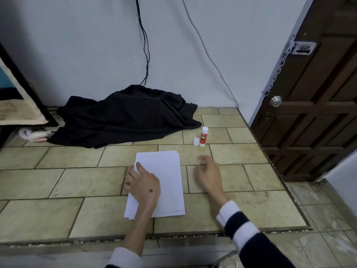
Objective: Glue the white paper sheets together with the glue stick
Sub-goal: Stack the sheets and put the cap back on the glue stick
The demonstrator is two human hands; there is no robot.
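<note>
A stack of white paper sheets (166, 175) lies on the tiled floor in the middle, its edges slightly fanned. My left hand (143, 184) rests flat on the stack's left side with the fingers spread. My right hand (208, 175) hovers just right of the paper, fingers loosely curled and blurred, holding nothing. Beyond it, a red and white glue stick (203, 136) stands upright on the floor. Its white cap (196, 141) stands beside it on the left.
A heap of black cloth (125, 117) lies against the back wall with cables hanging above it. A dark wooden door (313, 105) stands at the right. Furniture with a beige cloth (17, 111) is at the left. A floor step edge (173, 235) runs near me.
</note>
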